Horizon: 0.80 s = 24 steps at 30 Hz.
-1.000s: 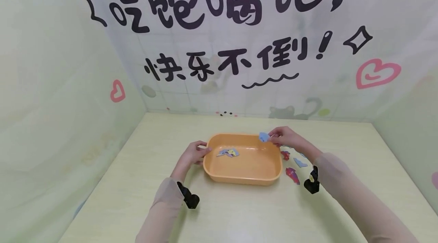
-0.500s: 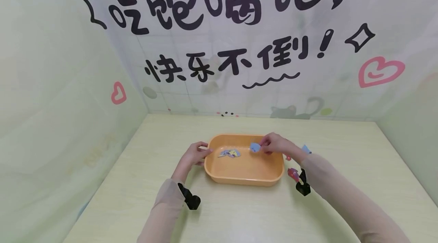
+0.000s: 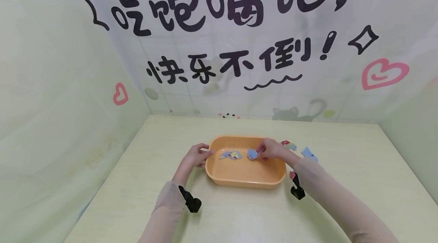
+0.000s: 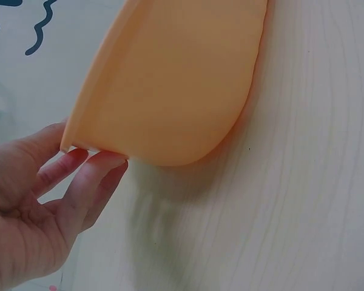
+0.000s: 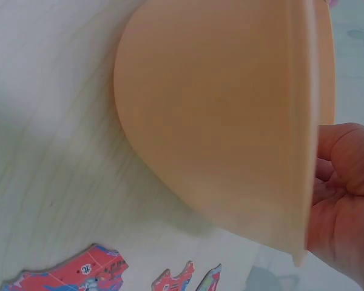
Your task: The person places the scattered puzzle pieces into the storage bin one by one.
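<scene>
My left hand (image 3: 194, 156) grips the left end of an orange plastic basin (image 3: 244, 183). In the left wrist view its thumb rests at the rim and the fingers (image 4: 100, 176) bend underneath. My right hand (image 3: 272, 149) reaches over the basin's right side and pinches a light blue puzzle piece (image 3: 252, 154) inside, just above or on the floor; I cannot tell which. Left of it in the basin lies a small cluster of blue, yellow and purple puzzle pieces (image 3: 232, 155). In the right wrist view the basin wall (image 5: 218, 121) hides the right fingertips and the held piece.
Right of the basin on the pale wooden table (image 3: 239, 212) lie a blue piece (image 3: 309, 154), a red and green piece (image 3: 289, 145) and a red printed piece (image 5: 79, 273). A printed cloth (image 3: 212, 98) hangs behind the table and at both sides.
My right hand has carried the light blue piece from the basin's back right rim leftward and down inside it. The left hand keeps its grip on the basin.
</scene>
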### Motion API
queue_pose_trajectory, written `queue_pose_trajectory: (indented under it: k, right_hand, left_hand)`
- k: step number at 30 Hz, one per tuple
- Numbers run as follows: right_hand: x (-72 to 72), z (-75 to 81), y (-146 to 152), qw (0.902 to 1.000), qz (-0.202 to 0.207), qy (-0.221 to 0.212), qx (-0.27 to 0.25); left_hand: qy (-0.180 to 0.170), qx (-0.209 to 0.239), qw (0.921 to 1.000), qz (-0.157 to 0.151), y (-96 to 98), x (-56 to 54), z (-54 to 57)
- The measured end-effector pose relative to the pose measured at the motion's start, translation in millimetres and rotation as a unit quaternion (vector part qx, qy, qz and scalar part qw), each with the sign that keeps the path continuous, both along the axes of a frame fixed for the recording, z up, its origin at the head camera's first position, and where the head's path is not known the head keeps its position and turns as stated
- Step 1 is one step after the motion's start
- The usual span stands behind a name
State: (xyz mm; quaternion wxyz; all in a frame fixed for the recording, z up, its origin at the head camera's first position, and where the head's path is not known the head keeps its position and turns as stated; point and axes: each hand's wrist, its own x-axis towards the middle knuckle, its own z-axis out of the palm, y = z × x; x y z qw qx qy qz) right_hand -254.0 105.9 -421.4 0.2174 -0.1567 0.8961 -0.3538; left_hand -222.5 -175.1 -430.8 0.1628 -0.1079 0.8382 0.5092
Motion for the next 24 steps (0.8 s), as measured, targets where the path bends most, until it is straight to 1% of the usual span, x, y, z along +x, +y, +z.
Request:
queue_pose_trajectory:
  k: [4, 7, 10, 12, 14, 16, 19, 20, 24]
  right_hand:
    - [0.7, -4.5, -2, 1.0000, -0.004, 0.007, 0.004]
    - [1.2, -5.8, -3, 0.9995, -0.005, 0.028, 0.017]
    - [1.6, -5.0, -2, 0.9980, -0.007, 0.052, 0.035]
    - [2.4, -3.6, 0, 0.9975, -0.015, 0.056, 0.041]
    - [2.9, -1.5, 2, 0.9974, -0.013, 0.058, 0.041]
    - [3.3, 1.4, 6, 0.9977, -0.010, 0.058, 0.033]
    - [3.8, 6.1, 11, 0.9974, -0.005, 0.070, 0.015]
    - [4.1, 8.0, 13, 0.9972, -0.004, 0.074, 0.006]
    - [5.8, 15.1, 21, 0.9966, -0.020, 0.065, -0.046]
  left_hand:
    - [0.000, -0.003, 1.0000, -0.001, 0.5, 0.2, -2.0]
    - [-0.001, -0.003, 1.0000, 0.000, 0.4, -0.1, -1.9]
    - [0.001, -0.001, 1.0000, -0.002, 0.3, 0.4, -0.4]
    - [0.003, 0.003, 1.0000, -0.005, 0.5, 1.2, 0.5]
    - [0.010, 0.003, 0.9999, -0.013, 0.8, 2.1, 2.0]
    - [0.013, 0.002, 0.9998, -0.017, 0.4, 1.7, 1.3]
    - [0.010, 0.003, 0.9999, -0.013, 0.7, -0.3, -0.6]
    - [0.008, 0.001, 0.9999, -0.011, 0.6, -1.2, -2.2]
    - [0.008, -0.005, 0.9999, -0.007, 0.4, -1.0, -2.1]
